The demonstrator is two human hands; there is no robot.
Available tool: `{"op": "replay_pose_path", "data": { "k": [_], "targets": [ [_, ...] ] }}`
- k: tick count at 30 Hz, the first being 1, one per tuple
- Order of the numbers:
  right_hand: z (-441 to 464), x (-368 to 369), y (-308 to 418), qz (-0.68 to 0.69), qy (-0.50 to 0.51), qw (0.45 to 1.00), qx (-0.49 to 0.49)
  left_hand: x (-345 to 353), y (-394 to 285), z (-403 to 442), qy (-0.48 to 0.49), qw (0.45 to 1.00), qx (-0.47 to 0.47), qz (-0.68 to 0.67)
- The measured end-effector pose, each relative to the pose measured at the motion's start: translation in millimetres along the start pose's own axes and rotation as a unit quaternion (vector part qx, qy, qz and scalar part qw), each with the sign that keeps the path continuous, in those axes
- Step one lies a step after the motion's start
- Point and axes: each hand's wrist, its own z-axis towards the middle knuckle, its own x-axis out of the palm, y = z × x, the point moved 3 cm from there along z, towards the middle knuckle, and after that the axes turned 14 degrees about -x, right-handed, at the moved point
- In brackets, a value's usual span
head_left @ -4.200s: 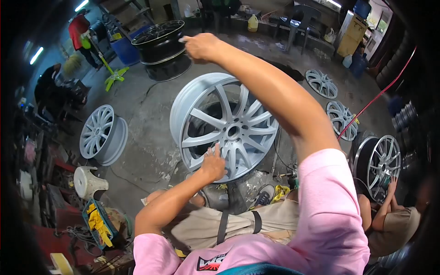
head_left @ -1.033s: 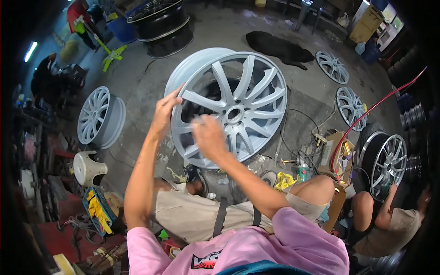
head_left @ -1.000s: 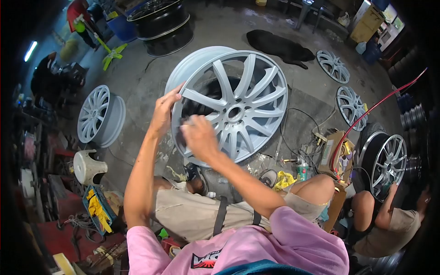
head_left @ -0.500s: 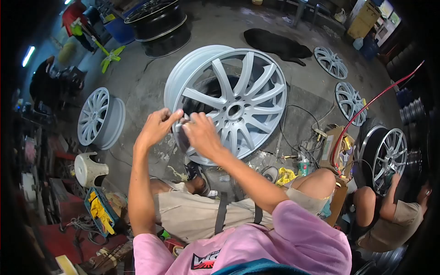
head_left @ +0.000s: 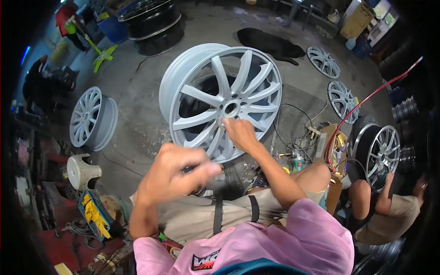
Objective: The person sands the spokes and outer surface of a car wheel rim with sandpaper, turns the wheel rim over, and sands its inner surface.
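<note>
A large grey-white alloy wheel [head_left: 197, 93] with many spokes stands tilted in front of me, its face toward me. My right hand [head_left: 240, 134] is at the spokes just below the hub hole, fingers curled together. Whatever it may hold is hidden. Nearer to my body, above my lap, my left hand [head_left: 176, 172] is raised and smeared by motion. Its fingers are bent in with the thumb alongside; a small dark patch shows between them, too blurred to name.
Another pale wheel [head_left: 87, 117] stands at the left, beside a white stool [head_left: 84, 172] and a basket [head_left: 89, 222] with yellow cloth. A black dog-like shape [head_left: 270, 43] lies behind. Hoses and a cardboard box [head_left: 324, 142] are at the right, where another person [head_left: 389, 215] handles a shiny wheel [head_left: 385, 156].
My hands have parted from together at the wheel's lower left rim. The right moved to the spokes below the hub; the left drew back toward my lap. The view shifted slightly.
</note>
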Motion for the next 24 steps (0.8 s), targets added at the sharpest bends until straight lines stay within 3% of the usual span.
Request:
{"op": "replay_pose_path", "data": {
  "k": [2,4,5,6,8,10,12,13,15,19,21,23,24],
  "targets": [
    [-33,-2,-10,-0.024,0.059,0.998,0.013,5,-33,-16,-0.050,0.973,0.203,-0.096],
    [-42,-6,-10,0.044,0.011,0.999,0.029,1,-45,-26,-0.059,0.939,0.316,-0.119],
    [-34,-7,2,0.068,-0.088,0.993,-0.025,1,-51,-33,-0.054,0.930,0.357,-0.063],
    [-20,-1,13,0.075,-0.087,0.993,-0.027,0,-58,-37,-0.050,0.925,0.374,-0.032],
    [12,4,38,0.089,-0.213,0.969,-0.083,0,-73,-42,-0.054,0.915,0.400,-0.003],
    [35,42,49,0.053,-0.208,0.976,-0.044,1,-86,-50,-0.061,0.909,0.412,-0.006],
    [48,49,85,0.050,-0.185,0.977,-0.097,0,-88,-55,-0.090,0.945,0.315,0.012],
    [44,40,92,0.052,-0.186,0.977,-0.093,1,-86,-49,-0.086,0.946,0.313,0.012],
    [42,27,101,0.083,-0.127,0.981,-0.121,1,-83,-38,-0.065,0.902,0.426,0.025],
    [23,25,33,0.029,-0.170,0.974,-0.144,-4,-72,-39,-0.091,0.898,0.431,0.023],
    [21,23,25,-0.001,-0.132,0.989,-0.059,0,-71,-34,-0.046,0.898,0.437,0.024],
    [33,36,64,-0.023,-0.185,0.970,-0.158,1,-73,-32,-0.037,0.901,0.433,-0.001],
    [41,42,89,0.011,-0.170,0.973,-0.159,1,-75,-31,-0.026,0.902,0.430,-0.023]
  ]
}}
